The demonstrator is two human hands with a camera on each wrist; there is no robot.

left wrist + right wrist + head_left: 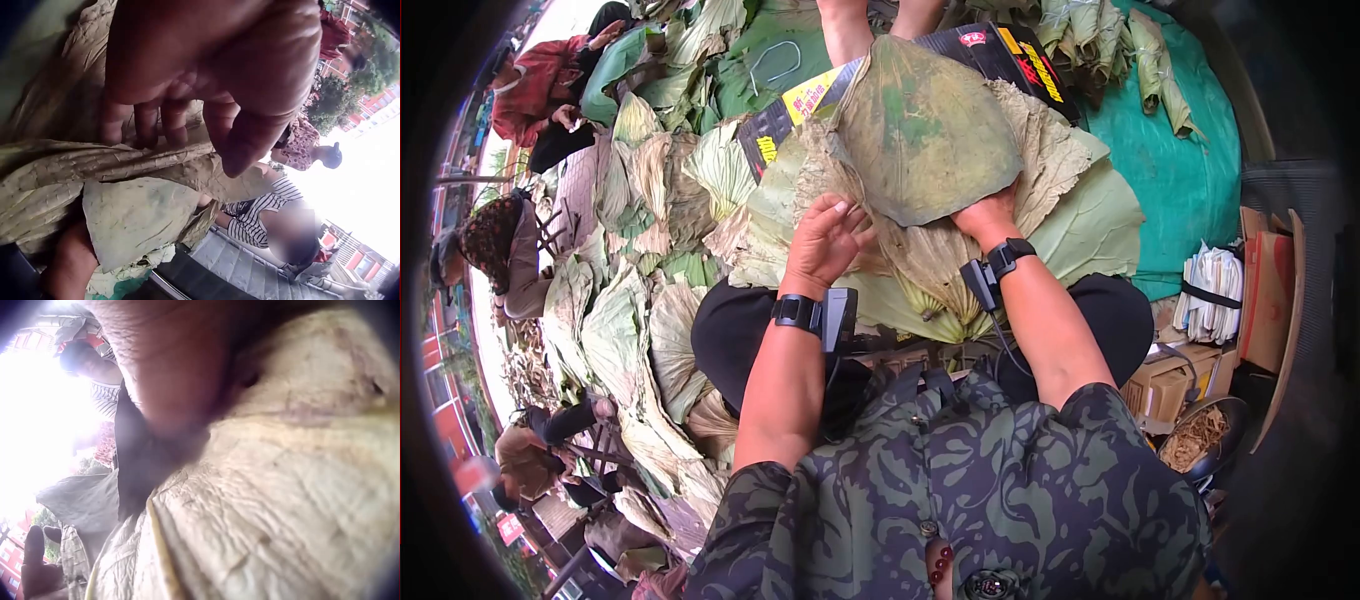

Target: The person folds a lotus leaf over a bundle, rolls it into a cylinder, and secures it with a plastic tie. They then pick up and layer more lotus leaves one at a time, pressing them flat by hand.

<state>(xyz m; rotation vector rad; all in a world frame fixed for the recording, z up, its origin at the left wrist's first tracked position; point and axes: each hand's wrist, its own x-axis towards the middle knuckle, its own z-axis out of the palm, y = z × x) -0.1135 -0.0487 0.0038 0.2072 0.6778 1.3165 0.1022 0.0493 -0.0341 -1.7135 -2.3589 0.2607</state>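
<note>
A smooth grey-green piece of dried lotus leaf [930, 135] lies tilted over a stack of wrinkled tan lotus leaves [935, 265] in front of the lap. The right hand [988, 215] reaches under its lower right edge, and the leaf covers the fingers, so I cannot tell how they hold. In the right wrist view a blurred digit [172, 394] sits against the dark, shaded leaf. The left hand [828, 240] is at the stack's left side, fingers loosely bent. The left wrist view shows its fingers [147, 122] beside a folded leaf edge [112, 159], thumb apart.
Beneath the stack is a black printed carton [1040, 65]. Many loose leaves [625, 330] spread leftward, where several people sit. Tied leaf bundles [1160, 70] lie on a green sheet [1190, 180]. Boxes [1165, 385] stand at right. A person in stripes [269, 219] is opposite.
</note>
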